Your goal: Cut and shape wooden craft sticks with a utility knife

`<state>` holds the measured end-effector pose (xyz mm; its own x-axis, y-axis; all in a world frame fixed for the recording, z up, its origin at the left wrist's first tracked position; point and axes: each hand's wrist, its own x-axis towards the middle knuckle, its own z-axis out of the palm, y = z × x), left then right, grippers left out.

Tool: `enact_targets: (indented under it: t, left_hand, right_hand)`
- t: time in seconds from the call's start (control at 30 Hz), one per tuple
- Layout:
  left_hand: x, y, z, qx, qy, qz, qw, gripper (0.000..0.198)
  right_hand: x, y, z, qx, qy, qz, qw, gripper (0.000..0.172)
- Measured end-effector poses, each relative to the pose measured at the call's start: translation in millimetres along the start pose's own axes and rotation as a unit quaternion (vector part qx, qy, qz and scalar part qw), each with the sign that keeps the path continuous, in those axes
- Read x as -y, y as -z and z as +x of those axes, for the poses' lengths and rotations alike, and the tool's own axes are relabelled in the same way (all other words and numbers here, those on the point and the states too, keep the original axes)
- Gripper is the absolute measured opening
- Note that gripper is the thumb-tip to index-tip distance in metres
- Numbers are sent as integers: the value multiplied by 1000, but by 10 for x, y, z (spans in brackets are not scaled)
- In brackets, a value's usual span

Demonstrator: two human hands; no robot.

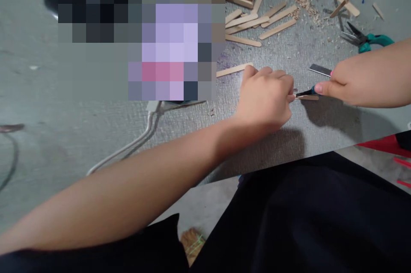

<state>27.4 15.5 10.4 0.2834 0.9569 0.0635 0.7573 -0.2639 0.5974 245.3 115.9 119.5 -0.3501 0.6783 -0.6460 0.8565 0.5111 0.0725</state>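
A thin wooden stick (310, 98) lies low over the table (80, 127), one end at my left fingertips. My left hand (266, 93) is curled nearly into a fist, pinching that end. My right hand (348, 80) is closed around a blue-handled tool (305, 93), its black tip meeting the stick close to my left fingers. A flat metal strip (320, 69) pokes out beside my right hand (I can't tell whether I'm gripping it too).

Another stick (233, 70) runs up to my left knuckles. Past my hands are scattered sticks (278, 29), a wooden box (239, 1) packed with more, and curly shavings (305, 3). Green-handled pliers (379, 41) sit just beyond my right wrist, partly in its way. A white cable (141, 136) leads into a patch (170, 46) blurred to blocks; any lettering there is unreadable.
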Motion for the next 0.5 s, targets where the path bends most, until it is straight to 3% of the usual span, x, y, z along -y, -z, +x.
enact_targets:
  t: [0.13, 0.27, 0.3, 0.5]
  left_hand:
    - [-9, -6, 7, -3, -5, -8, 1000, 14]
    - [-22, 4, 14, 0, -11, -6, 1000, 15]
    - [-25, 8, 17, 3, -12, -4, 1000, 14]
    - [-24, 27, -4, 20, -29, 32, 999, 10]
  right_hand:
    - [146, 2, -20, 4, -10, -12, 1000, 73]
    - [383, -40, -164, 145, -85, -102, 980, 80]
    - [430, -48, -211, 156, -84, -113, 978, 82]
    - [430, -111, -375, 156, -94, -8, 983, 72]
